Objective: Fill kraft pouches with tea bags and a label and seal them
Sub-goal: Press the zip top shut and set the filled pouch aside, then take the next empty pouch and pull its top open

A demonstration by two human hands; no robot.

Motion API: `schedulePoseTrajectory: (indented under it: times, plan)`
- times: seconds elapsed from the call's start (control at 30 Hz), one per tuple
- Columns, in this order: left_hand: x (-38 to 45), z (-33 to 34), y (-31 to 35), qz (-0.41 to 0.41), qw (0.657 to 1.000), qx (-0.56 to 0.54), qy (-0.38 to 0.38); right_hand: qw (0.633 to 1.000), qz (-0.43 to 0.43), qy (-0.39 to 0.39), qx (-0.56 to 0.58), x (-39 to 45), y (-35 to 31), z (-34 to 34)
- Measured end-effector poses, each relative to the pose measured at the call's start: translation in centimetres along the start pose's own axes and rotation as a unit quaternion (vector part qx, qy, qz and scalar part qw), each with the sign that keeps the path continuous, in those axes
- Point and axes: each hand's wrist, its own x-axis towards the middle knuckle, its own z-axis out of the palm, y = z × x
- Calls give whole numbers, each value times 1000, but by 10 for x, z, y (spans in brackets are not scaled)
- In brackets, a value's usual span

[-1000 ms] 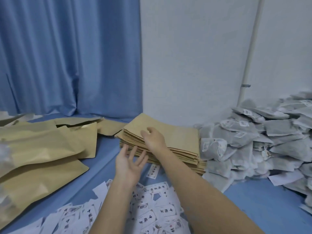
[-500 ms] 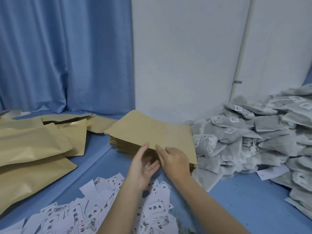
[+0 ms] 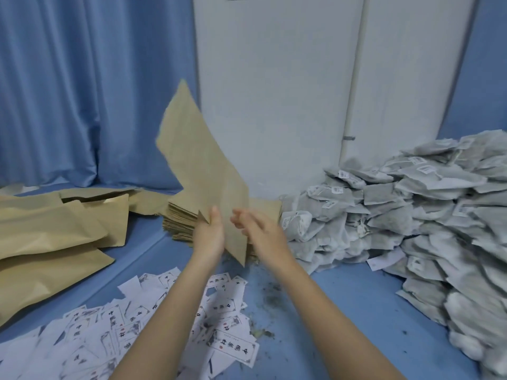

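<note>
My landmark is the white wall panel, straight ahead at the back. Left of it hangs a blue curtain in vertical folds, its hem down at surface level. Right of the panel's middle a thin white pipe runs top to bottom, w/ a small grey clip on it low down. Further right of the panel, a strip of blue wall. Below the panel spreads the blue work surface, w/ a raised ridge running diagonally at its left. On it, in front of the panel, lie scattered dark crumbs, prob. loose leaf bits, can't tell for sure.
</note>
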Motion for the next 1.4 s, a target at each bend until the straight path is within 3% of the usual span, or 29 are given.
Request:
schedulePoseTrajectory:
  times: [0.1,0.2,0.37,0.5,0.63,0.7,0.8,0.9,1.0,1.13,1.3,1.4]
  plan:
    - [-11,-13,6,183,968,171,-34,961,80,32,262,2,-40,-22]
    - [-24,-21,10,284,895,339,-57,917,100,39,383,-4,-67,-52]
    - [-35,-21,-2,319,781,537,-24,909,133,139,368,-25,-73,-87]
    - [-44,-19,-14,274,726,623,-95,914,121,197,333,-41,-61,-101]
    - [-58,-11,-15,114,756,537,-357,928,177,229,236,-43,-36,-104]
    - [-72,-5,-4,54,814,375,-441,928,196,232,218,-44,-24,-103]
    - [-88,16,11,12,923,92,-372,935,190,226,196,-47,-10,-102]
    - [-90,46,24,-8,970,51,-239,943,172,212,188,-53,-7,-102]
    - [-89,67,33,-7,976,104,-189,957,151,211,131,-57,-7,-103]
    - [-97,78,35,43,972,183,-141,975,102,193,-36,-63,-10,-104]
    - [-101,81,30,0,991,75,-106,983,71,150,-83,-68,-12,-108]
    - [-105,85,29,-35,995,20,-91,987,89,125,-53,-70,-15,-109]
